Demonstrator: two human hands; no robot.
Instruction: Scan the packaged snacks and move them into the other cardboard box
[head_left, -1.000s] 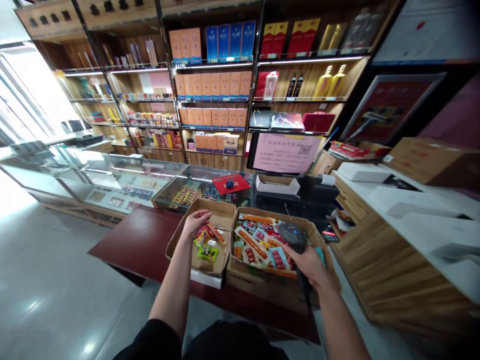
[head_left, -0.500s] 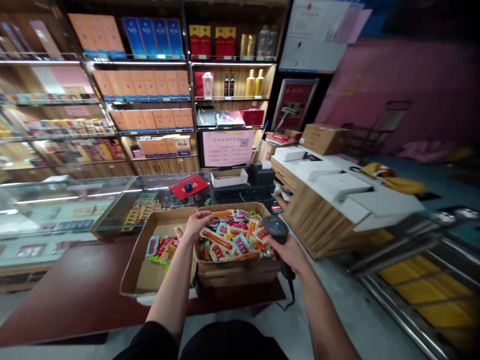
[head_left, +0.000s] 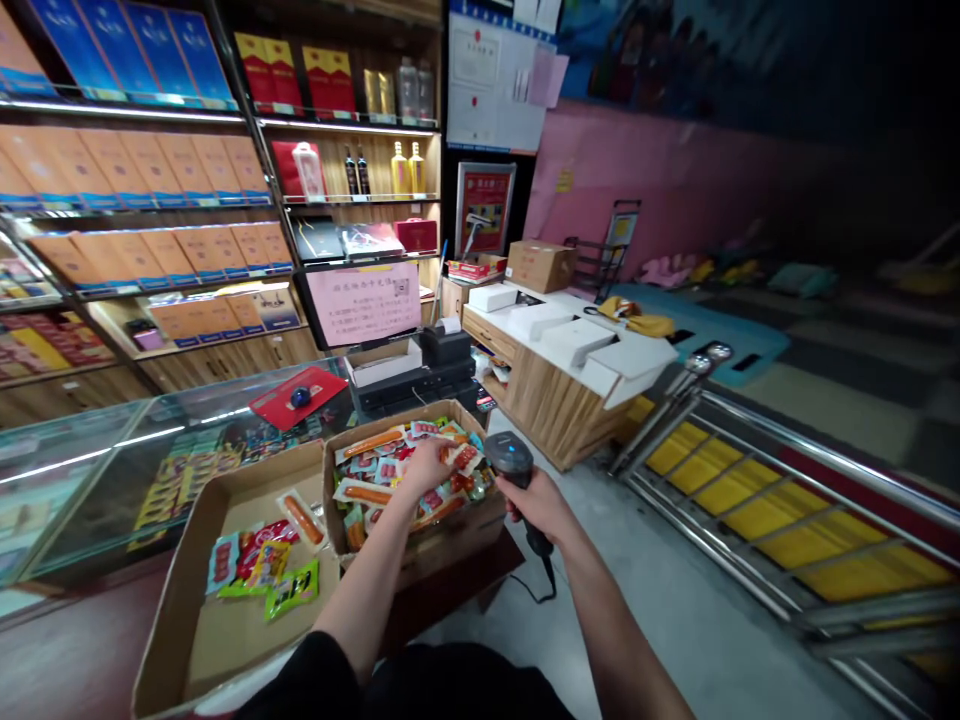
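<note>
My right hand is wrapped round the handle of a black barcode scanner, its head raised beside the fuller box. My left hand reaches over that cardboard box, its fingers closed at the edge of a small packet of red sausages. The fingertips are partly hidden. Wrapped sausages and other small snack packets fill the box. To its left, a shallower cardboard box contains a single wrapped sausage, a green packet and several other bright packets.
Behind the boxes are a black receipt printer and a red sheet on a glass counter. A white-topped wooden counter stands to the right, near a metal railing. The scanner's cable hangs below it.
My view has turned right, so the boxes appear further left. My left hand has moved from the fuller box's left edge to the packet near the scanner. My right hand still grips the scanner.
</note>
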